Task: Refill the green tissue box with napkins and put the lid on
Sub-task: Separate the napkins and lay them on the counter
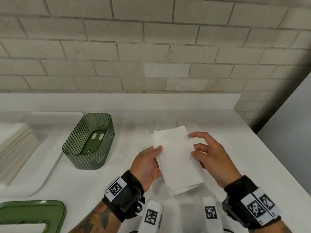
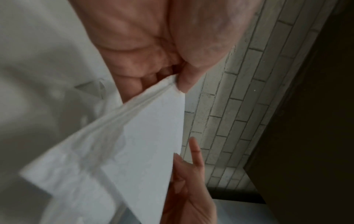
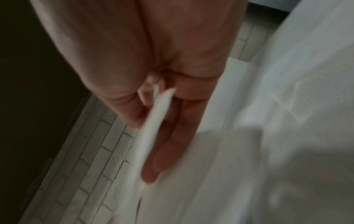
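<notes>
1. Head view. Landmark: green tissue box (image 1: pixel 88 141), on the white counter (image 1: pixel 227 132), lid off, no napkins inside; only its slotted floor shows. Right of the box, above the counter: a small stack of folded white napkins (image 1: pixel 176 158), held between both hands. Left hand (image 1: pixel 148 165) grips the stack's left edge, thumb on top. Right hand (image 1: pixel 208 155) holds the right edge, thumb and lower fingers closed on it, forefinger raised clear.
2. Same view. Green lid (image 1: pixel 32 216) lies in front of the box, toward the person, well apart from it. Left of the box: white tray (image 1: pixel 43 180) bearing a further pile of napkins (image 1: pixel 15 148).
3. Left wrist view. Thumb and fingers (image 2: pixel 184 81) pinch the napkins' corner; several layers visible. Box not in frame.
4. Right wrist view. Blurred; stack edge sits between thumb and fingers (image 3: pixel 172 136). Box not in frame.
5. Progress, judged: early. Nothing loaded yet. Left: seat the stack in the box, perhaps add more, fit the lid.
6. Writing: none readable. Wrist bands carry black-and-white square code markers (image 1: pixel 116 189) only.
</notes>
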